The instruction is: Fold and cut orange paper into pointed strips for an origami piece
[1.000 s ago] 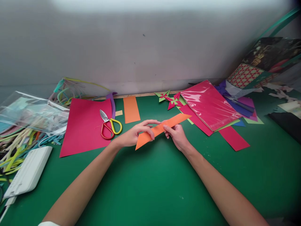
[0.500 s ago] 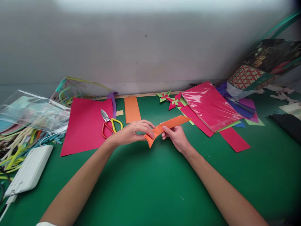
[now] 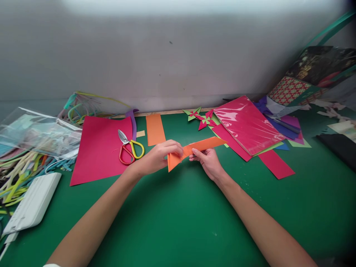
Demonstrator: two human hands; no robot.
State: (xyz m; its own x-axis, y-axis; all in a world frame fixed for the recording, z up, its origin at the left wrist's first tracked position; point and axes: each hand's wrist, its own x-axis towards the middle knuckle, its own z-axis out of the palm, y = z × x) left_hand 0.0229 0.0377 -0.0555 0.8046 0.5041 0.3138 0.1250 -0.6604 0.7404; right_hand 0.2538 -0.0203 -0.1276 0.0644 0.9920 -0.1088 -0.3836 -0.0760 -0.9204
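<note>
A folded orange paper strip (image 3: 207, 143) is held above the green table between both hands. My left hand (image 3: 164, 155) is closed on its left end, where a folded flap points down toward me. Gripping the strip near its middle, my right hand (image 3: 208, 161) has the thumb on top and the fingers underneath. The strip's right end sticks out free past that hand. Behind my left hand lies a flat orange paper piece (image 3: 155, 129). Scissors (image 3: 129, 147) with one red and one yellow handle rest on a red sheet (image 3: 97, 148) to the left.
Red and green folded paper stars (image 3: 205, 120) lie near the wall. Right of them is a plastic-wrapped stack of red paper (image 3: 247, 124), with a red strip (image 3: 276, 165) in front. A white power bank (image 3: 33, 202) and colourful thin strips (image 3: 16, 174) lie far left.
The folded flap at the strip's left end has turned and now shows wider below my left hand. My left fingers have shifted slightly; my right hand keeps nearly the same hold.
</note>
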